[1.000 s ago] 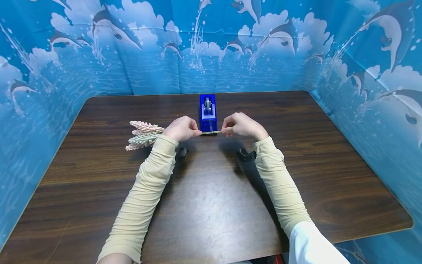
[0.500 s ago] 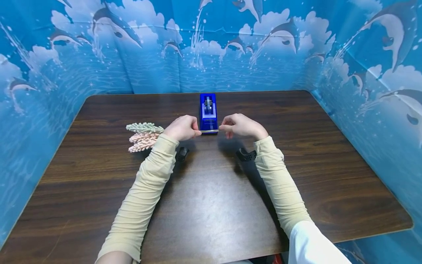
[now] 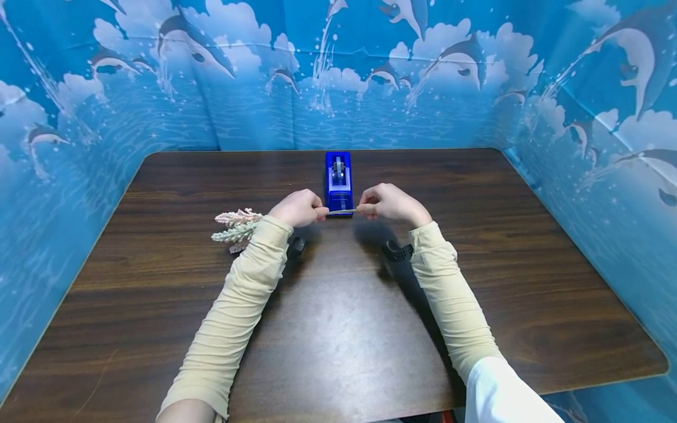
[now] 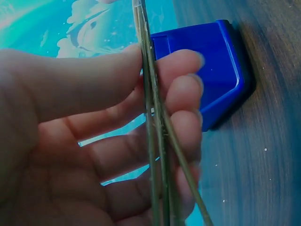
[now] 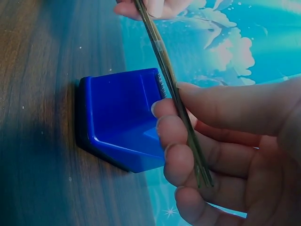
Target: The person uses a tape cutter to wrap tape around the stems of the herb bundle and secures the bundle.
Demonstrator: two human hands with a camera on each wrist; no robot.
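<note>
A bunch of thin green stems [image 4: 162,136] stretches between both hands, just in front of a blue tape dispenser [image 3: 338,182]. My left hand [image 3: 298,208] pinches the stems between thumb and fingers. Beyond that hand, to the left, their pink and pale green flower heads [image 3: 238,226] stick out, partly hidden by the sleeve. Near the cut ends, my right hand [image 3: 390,204] pinches the same stems with thumb and fingertips. A clear band that looks like tape [image 5: 159,45] lies around the stems between the hands, in the right wrist view.
The dispenser's toothed cutting edge [image 5: 161,82] faces the stems closely. Everything stands on a dark wooden table [image 3: 529,282]. A blue curtain with dolphins [image 3: 243,111] hangs behind the table and along its sides. Black wrist devices [image 3: 396,251] show under the forearms.
The flower heads have turned over: the pale green one rose above the pink ones, and now pink is uppermost again. Both hands stay in nearly the same place.
</note>
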